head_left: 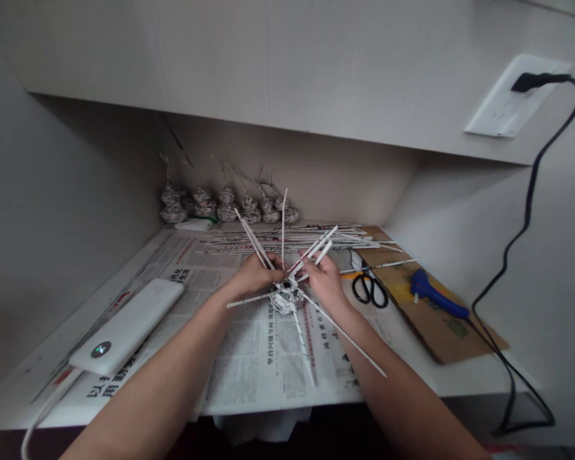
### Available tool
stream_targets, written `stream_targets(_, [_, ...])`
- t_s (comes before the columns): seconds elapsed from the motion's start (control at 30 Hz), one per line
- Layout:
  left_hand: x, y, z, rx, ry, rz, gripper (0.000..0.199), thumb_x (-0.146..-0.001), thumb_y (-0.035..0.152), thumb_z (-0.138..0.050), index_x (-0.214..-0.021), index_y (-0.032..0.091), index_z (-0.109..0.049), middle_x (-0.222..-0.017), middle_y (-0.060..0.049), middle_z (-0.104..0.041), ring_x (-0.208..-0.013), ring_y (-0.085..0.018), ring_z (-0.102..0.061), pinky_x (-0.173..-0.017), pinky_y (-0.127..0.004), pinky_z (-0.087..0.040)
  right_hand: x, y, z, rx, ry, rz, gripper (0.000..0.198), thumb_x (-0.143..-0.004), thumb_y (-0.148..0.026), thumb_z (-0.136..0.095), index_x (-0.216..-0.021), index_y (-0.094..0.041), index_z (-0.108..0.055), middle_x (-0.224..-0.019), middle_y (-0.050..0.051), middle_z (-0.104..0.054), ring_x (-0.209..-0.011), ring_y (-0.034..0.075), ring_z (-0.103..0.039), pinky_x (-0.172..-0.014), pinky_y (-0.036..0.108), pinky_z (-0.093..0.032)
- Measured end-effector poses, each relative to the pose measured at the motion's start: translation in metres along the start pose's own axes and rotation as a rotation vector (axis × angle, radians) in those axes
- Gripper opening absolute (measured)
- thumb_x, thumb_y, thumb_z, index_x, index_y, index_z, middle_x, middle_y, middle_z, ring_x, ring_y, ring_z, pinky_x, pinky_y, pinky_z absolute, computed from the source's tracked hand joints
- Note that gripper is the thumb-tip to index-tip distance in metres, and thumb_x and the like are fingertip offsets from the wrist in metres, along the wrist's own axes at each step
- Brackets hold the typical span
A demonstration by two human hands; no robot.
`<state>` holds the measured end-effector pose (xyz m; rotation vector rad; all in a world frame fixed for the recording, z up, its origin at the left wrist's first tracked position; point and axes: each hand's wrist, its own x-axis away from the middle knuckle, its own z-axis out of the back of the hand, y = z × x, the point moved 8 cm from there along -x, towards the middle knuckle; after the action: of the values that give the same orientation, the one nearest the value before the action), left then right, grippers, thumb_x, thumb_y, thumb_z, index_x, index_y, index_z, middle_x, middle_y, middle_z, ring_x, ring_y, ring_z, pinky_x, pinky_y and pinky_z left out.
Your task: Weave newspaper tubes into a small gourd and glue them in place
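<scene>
A small round woven piece of rolled paper [287, 300] is held between my hands over the newspaper [242, 358]. Several white paper sticks fan out from its top in all directions. My left hand [259, 273] is closed on its left side, thumb near the rim. Around the paper sticks [316, 249] on the right, the fingers of my right hand [323, 278] are pinched close to the weave. Part of the woven body is hidden behind the fingers.
Several finished gourd-shaped woven pieces [227, 204] line the back wall. A bundle of paper sticks [292, 240] lies before them. Black-handled scissors [370, 291] and a blue glue gun [438, 295] on cardboard [441, 338] sit right. A white power bank [129, 326] lies left.
</scene>
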<state>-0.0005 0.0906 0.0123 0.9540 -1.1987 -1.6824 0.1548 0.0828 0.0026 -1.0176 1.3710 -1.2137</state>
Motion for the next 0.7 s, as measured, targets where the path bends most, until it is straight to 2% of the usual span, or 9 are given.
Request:
stream_targets(0.13, [0.001,0.004,-0.006,0.027,-0.023,-0.023,0.014,-0.061,0.023,-0.071,-0.07,0.015,-0.064,-0.066,0.001,-0.063,-0.062,-0.013,-0.056,-0.062,-0.025,-0.043,0.0,0.001,0.005,-0.187,0.073,-0.094,0.033,-0.072,-0.049,-0.063,-0.091,-0.023,-0.056,-0.069,-0.001,-0.068,-0.046,0.016,-0.062,-0.038,0.023,-0.041])
stream_targets(0.33, [0.002,0.004,-0.008,0.06,-0.029,-0.043,0.015,-0.063,0.022,-0.07,-0.073,0.014,-0.062,-0.069,0.0,-0.064,-0.062,-0.013,-0.056,-0.061,-0.025,-0.044,0.002,0.004,0.005,-0.196,0.039,-0.19,0.029,-0.064,-0.041,-0.071,-0.076,-0.018,-0.058,-0.064,0.001,-0.067,-0.048,0.012,-0.06,-0.034,0.017,-0.033])
stream_targets(0.5, [0.003,0.008,-0.013,0.012,-0.077,-0.072,0.012,-0.064,0.019,-0.068,-0.074,0.015,-0.062,-0.071,-0.001,-0.064,-0.065,-0.013,-0.057,-0.063,-0.025,-0.045,-0.002,0.006,0.015,-0.227,0.13,-0.186,0.021,-0.062,-0.031,-0.07,-0.072,-0.019,-0.056,-0.063,-0.001,-0.064,-0.041,0.009,-0.052,-0.029,0.016,-0.025])
stream_targets(0.6, [0.003,0.01,-0.015,-0.001,-0.102,-0.084,0.012,-0.065,0.019,-0.068,-0.076,0.015,-0.064,-0.073,-0.002,-0.066,-0.067,-0.014,-0.058,-0.065,-0.026,-0.045,-0.006,0.012,0.018,-0.317,0.14,-0.224,0.027,-0.064,-0.038,-0.072,-0.071,-0.019,-0.053,-0.061,-0.001,-0.063,-0.036,0.008,-0.047,-0.029,0.019,-0.028])
stream_targets(0.7, [0.002,0.008,-0.012,-0.001,-0.068,-0.064,0.013,-0.064,0.021,-0.069,-0.074,0.014,-0.066,-0.071,-0.003,-0.066,-0.065,-0.014,-0.058,-0.064,-0.026,-0.045,-0.007,0.016,0.014,-0.314,0.095,-0.254,0.034,-0.063,-0.041,-0.075,-0.08,-0.021,-0.054,-0.062,-0.002,-0.063,-0.04,0.011,-0.054,-0.032,0.02,-0.033])
